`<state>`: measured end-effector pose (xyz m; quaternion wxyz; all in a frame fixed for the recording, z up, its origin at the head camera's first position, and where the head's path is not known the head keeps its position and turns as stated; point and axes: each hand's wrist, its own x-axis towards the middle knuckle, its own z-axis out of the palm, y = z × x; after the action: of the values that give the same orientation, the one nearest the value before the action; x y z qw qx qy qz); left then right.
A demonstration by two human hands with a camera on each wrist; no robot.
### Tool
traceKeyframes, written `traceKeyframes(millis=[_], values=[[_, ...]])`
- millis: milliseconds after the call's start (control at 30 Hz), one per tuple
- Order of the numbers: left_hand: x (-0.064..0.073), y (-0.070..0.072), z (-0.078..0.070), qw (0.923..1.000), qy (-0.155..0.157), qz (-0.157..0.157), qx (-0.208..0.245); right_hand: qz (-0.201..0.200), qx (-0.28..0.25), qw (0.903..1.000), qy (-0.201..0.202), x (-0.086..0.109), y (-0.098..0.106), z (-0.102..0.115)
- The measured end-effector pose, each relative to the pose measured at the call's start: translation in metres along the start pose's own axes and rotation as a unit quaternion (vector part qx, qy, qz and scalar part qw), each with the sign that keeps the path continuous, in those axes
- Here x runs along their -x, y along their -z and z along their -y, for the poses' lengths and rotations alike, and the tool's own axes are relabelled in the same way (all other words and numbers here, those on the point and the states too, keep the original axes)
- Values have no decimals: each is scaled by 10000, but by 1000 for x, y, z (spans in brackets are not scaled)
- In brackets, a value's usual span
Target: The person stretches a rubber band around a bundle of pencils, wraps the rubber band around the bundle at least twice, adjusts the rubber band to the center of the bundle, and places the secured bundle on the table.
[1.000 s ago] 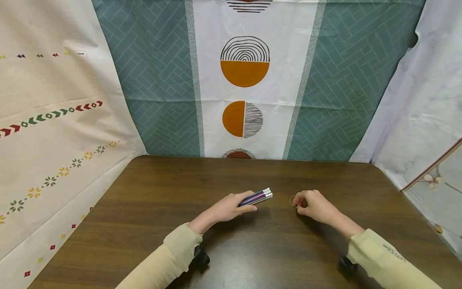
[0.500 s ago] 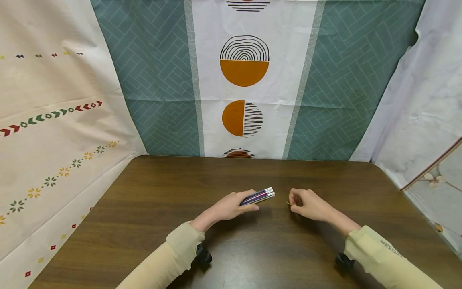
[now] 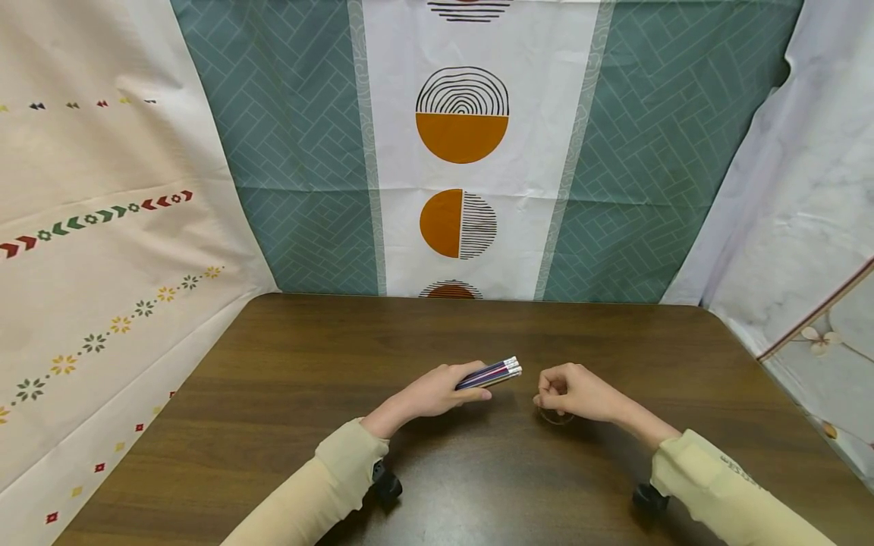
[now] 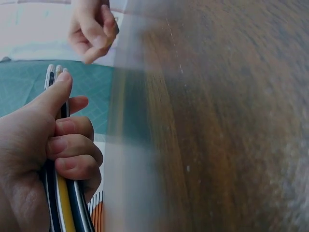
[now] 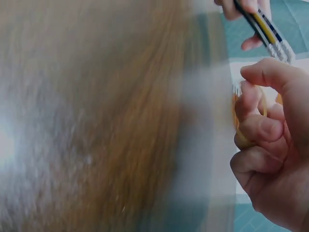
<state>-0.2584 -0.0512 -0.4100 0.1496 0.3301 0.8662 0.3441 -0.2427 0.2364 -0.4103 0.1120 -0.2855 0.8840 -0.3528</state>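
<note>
Left hand (image 3: 437, 393): fingers wrapped round pencil bundle (image 3: 486, 374), probably keeping it tight; pale ends (image 3: 514, 366) projecting toward right hand (image 3: 579, 393), curled on thin band (image 5: 264, 107).

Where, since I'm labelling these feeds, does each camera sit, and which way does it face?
Head: worn on the head, facing forward and down at the table and patterned cloth behind; the left hand, right hand and sleeves show.
Left wrist: worn there, looking at the left hand, its fingers curled round the pencils; the right hand shows beyond.
Right wrist: worn there, looking at the right hand, its fingers holding a thin band; part of the left hand shows.
Shared: both wrist views show the pencils and both hands.
</note>
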Motion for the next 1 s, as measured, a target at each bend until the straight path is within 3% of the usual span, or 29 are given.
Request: traceKeyframes(millis=[233, 400, 533, 733, 1000], values=[[0, 0, -1, 10000, -37, -58, 4, -45, -730, 9971, -233, -3, -1, 15], [1, 0, -1, 10000, -51, -66, 37, -113, -1557, 9846, -786, -4, 0, 22], [2, 0, 0, 10000, -27, -79, 30, -357, -1893, 9779, -815, -4, -2, 24], [2, 2, 4, 9998, 56, -170, 126, -644, -1960, 9768, -575, -3, -3, 26], [2, 4, 5, 9998, 91, -119, 161, -1217, -1520, 9796, -493, -6, -6, 31]])
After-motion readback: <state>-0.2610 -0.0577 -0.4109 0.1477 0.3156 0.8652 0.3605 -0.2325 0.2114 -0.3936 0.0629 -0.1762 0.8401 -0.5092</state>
